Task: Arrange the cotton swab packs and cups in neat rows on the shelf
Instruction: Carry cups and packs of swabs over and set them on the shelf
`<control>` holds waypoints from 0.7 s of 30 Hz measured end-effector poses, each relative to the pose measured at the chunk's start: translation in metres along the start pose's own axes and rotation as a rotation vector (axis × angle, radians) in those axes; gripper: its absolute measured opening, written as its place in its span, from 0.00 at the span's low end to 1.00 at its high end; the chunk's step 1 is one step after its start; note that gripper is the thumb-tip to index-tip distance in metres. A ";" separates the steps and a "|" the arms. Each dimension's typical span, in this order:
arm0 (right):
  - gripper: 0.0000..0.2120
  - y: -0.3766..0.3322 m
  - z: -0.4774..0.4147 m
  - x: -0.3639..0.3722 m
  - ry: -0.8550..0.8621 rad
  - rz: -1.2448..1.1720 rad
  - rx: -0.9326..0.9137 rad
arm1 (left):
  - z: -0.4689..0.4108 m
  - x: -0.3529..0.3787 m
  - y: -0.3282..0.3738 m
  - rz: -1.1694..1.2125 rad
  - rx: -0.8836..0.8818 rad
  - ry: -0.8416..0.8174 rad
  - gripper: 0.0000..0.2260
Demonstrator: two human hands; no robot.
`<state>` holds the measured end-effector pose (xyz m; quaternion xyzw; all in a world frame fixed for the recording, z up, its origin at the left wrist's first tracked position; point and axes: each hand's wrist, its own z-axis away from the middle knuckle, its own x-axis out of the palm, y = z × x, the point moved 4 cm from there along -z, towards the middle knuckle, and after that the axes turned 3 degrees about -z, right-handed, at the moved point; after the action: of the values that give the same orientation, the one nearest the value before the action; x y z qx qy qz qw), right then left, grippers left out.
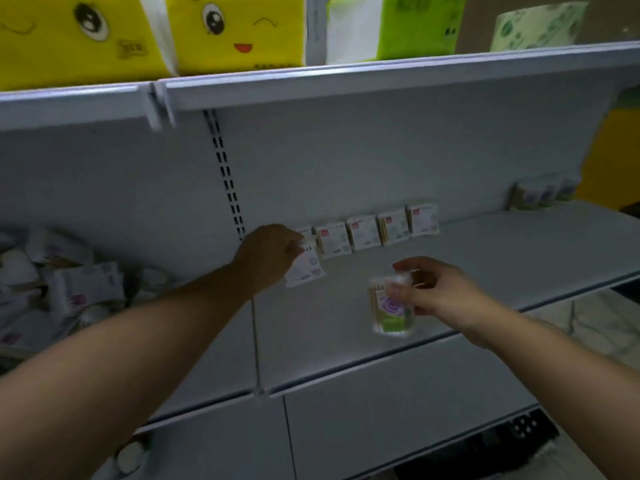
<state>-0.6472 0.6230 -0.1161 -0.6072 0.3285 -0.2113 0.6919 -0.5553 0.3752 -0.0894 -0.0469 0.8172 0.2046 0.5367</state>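
Fingers (293,249) of L hand (270,252) pinch a white swab pack (306,270) at its top edge. Pack is tilted, just in front of the L end of a row of packs (377,230) standing vs the back panel. Fingers (398,289) of R hand (443,289) grip a clear swab cup (393,311) by its lid, upright, nr the shelf (502,258) front; can't tell if it touches. More cups (543,195) far R at the back. Loose pile of packs (76,289) in L bay. Yellow tissue packs (225,32) on the shelf above.
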 end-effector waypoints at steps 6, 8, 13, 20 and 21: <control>0.16 0.016 -0.018 -0.047 0.006 -0.016 0.001 | -0.032 0.014 0.013 -0.371 -0.019 0.005 0.14; 0.15 0.020 -0.030 -0.064 0.016 0.008 0.006 | -0.044 0.019 0.007 -0.477 -0.039 -0.023 0.14; 0.15 0.028 -0.062 -0.104 0.072 0.082 0.014 | -0.061 0.041 -0.008 -0.595 -0.113 -0.094 0.17; 0.24 0.043 -0.093 -0.179 0.230 0.222 -0.023 | -0.081 0.047 0.063 -0.171 0.357 0.276 0.30; 0.25 0.047 -0.096 -0.187 0.261 0.207 -0.035 | -0.087 0.058 0.092 -0.050 0.395 0.258 0.29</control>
<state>-0.8511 0.6931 -0.1298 -0.5496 0.4802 -0.2100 0.6506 -0.6813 0.4340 -0.0855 0.0130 0.9019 0.0198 0.4313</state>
